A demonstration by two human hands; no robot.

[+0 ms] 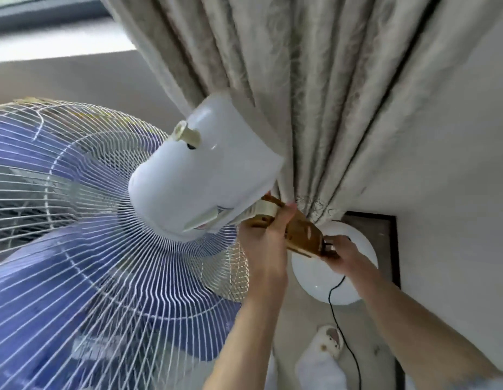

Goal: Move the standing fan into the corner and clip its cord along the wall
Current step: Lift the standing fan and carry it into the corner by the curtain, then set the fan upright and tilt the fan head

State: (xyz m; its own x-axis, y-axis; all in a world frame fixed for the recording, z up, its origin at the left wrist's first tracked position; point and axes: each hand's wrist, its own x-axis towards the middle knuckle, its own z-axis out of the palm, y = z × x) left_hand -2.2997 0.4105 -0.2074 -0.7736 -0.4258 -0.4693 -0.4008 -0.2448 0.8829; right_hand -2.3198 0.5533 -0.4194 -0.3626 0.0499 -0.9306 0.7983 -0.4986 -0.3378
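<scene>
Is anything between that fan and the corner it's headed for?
Yes: the curtain hangs in the corner, and the fan head's back already presses into its folds. The base sits by the wall below. Both hands grip the neck; nothing blocks them.

We look down into a corner of the room. A beige curtain (315,94) with a faint pattern hangs in deep folds from the top, gathered narrow near the floor. To its right stands a plain pale wall (456,164). At the top left we see a window (44,9) above a bright white sill (56,43), daylight coming through. The floor (304,327) is pale and marbled, with a dark strip (385,235) along the wall's foot
</scene>
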